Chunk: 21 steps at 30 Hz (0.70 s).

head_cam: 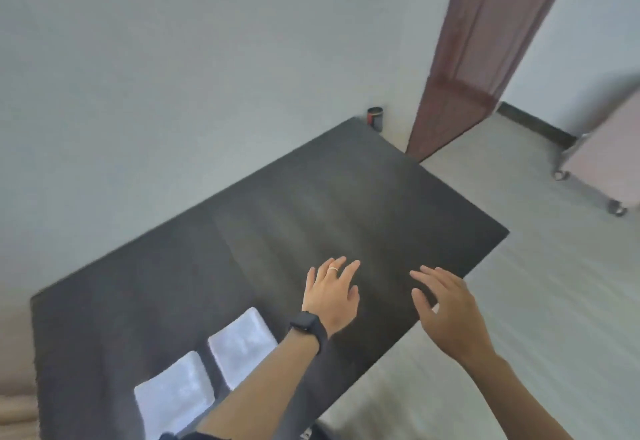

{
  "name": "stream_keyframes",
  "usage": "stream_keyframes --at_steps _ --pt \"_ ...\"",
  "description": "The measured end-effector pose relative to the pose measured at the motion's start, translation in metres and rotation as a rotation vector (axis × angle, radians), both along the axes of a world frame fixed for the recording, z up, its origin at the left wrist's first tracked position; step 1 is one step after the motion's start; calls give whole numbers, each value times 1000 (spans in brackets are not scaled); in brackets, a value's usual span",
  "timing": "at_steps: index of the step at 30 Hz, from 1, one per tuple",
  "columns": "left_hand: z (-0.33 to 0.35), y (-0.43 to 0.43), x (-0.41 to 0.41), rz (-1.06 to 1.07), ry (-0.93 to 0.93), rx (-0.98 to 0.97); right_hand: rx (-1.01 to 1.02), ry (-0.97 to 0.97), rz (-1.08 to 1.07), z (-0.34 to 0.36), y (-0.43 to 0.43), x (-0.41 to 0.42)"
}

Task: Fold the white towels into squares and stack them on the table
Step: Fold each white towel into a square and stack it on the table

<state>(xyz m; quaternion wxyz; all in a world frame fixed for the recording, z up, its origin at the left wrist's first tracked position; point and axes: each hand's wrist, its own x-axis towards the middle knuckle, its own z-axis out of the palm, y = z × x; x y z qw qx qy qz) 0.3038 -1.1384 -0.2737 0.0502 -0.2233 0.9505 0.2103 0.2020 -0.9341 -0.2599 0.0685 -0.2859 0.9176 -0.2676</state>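
Two folded white towels on a dark bench, two empty hands spread above it.

The two towels are soft, nubby squares lying flat side by side with a narrow gap between them, at 7 o'clock from the left hand [330, 296]: the nearer towel [173, 394] sits close to the bench's near edge, and the farther towel [242, 342] lies at 1 o'clock from it, partly covered by the forearm. The bench [346, 197] is a matte, dark grey rectangle. The left hand wears one ring and one black wristwatch [308, 327], its fingers fanned out; the right hand [446, 311], at 3 o'clock from it, is likewise splayed and holds nothing. Whether either touches the bench cannot be told. One cylindrical can [375, 119] stands on the floor at 12 o'clock, beside a brown door [485, 58].
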Motion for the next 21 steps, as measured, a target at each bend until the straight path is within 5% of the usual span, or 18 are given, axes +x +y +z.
stream_keyframes --at_steps 9,21 --pt "110 255 -205 -461 312 -1 -148 286 -537 104 276 -88" --pt "201 580 -362 -923 665 72 -141 562 -1032 192 577 -128"
